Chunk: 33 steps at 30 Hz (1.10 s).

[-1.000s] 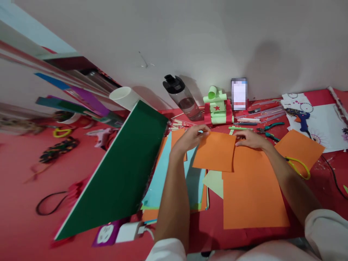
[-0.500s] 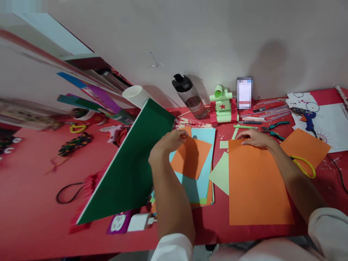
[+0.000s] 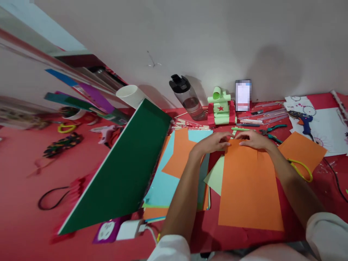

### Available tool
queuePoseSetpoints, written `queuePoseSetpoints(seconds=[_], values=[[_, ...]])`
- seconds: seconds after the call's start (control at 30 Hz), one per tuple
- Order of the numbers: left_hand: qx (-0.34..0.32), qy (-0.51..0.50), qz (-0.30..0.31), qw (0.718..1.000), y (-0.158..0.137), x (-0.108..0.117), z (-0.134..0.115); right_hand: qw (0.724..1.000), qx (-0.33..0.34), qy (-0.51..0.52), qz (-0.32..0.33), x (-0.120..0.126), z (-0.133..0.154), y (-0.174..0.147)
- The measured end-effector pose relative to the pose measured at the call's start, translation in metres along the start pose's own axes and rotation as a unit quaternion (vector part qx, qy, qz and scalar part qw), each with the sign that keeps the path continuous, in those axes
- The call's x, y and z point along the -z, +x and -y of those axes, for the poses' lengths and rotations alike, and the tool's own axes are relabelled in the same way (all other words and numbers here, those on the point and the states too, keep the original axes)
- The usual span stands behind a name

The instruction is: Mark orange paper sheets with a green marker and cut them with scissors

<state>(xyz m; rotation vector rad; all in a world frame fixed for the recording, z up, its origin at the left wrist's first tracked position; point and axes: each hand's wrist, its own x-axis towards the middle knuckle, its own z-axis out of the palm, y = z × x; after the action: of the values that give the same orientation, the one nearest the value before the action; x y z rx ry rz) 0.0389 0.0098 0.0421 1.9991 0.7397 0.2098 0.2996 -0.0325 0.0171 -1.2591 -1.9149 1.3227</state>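
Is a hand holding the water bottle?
No, the water bottle stands near the wall; the left hand and right hand are both at the large orange sheet.

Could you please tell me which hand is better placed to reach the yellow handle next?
Probably the right hand: the yellow handle lies beside the right forearm. The left hand is farther away, at the upper left corner of the large orange sheet.

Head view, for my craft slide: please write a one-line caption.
Left hand and right hand at the far edge of a large orange sheet, beside stacked paper and a green board.
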Motion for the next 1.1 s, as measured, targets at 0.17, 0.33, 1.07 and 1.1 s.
queuePoseSetpoints(seconds=[0.17,0.33,1.07,1.1], values=[[0.03,-0.1,-0.027,0.994,-0.003,0.001,0.023,0.997,-0.006,-0.075,-0.015,0.009,0.008,-0.005],[0.063,-0.141,-0.025,0.988,-0.01,0.006,0.033,0.995,-0.009,-0.104,-0.008,0.018,0.008,-0.006],[0.08,-0.173,-0.026,0.981,-0.008,0.004,0.03,0.996,-0.002,-0.087,-0.029,0.019,0.007,-0.005],[0.078,-0.173,-0.022,0.982,-0.008,0.004,0.029,0.995,-0.001,-0.089,-0.033,0.018,0.007,-0.005]])
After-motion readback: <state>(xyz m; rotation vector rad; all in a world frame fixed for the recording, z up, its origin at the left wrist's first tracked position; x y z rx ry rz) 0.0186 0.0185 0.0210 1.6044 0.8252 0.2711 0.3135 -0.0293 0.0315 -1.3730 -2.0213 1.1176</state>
